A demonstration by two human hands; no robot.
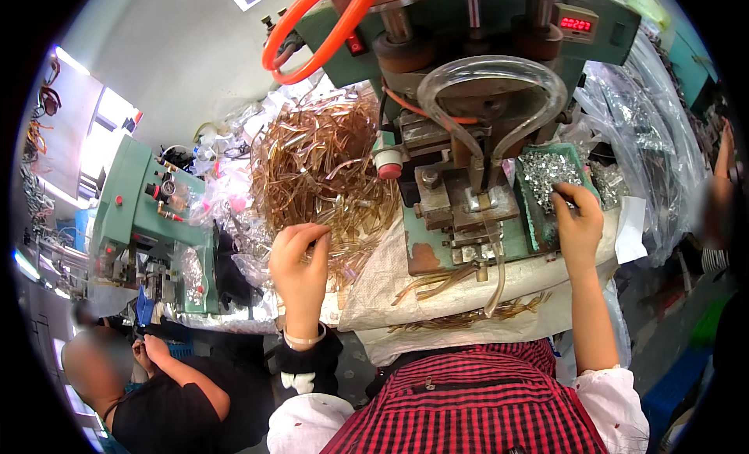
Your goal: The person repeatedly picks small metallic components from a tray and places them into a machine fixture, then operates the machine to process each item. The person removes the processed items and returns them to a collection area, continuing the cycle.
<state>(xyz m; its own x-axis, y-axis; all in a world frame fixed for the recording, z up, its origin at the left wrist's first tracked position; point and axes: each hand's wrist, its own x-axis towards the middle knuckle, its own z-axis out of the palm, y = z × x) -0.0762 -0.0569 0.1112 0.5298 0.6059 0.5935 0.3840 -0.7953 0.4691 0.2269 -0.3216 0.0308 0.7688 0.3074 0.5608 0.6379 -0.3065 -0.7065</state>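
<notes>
My left hand (pixel 299 263) is raised at the near edge of a big heap of brown translucent plastic strips (pixel 312 165). Its thumb and fingertips come together, and whatever they hold is too small to make out. My right hand (pixel 580 224) reaches over a green tray (pixel 536 228) of small silvery metal pieces (pixel 548 173). Its thumb and forefinger are pinched near those pieces; I cannot see what lies between them. Between my hands stands a green press (pixel 468 189) with a metal die block (pixel 477 212). One clear strip (pixel 497 274) hangs down from the front of that block.
A looped clear tube (pixel 493 68) and an orange hose (pixel 308 33) arch over the press. More strips (pixel 468 312) lie on a whitish woven sheet (pixel 374 294) in front. Clear plastic bags (pixel 640 126) hang at right. Another person (pixel 172 391) works by a second green machine (pixel 129 196) at left.
</notes>
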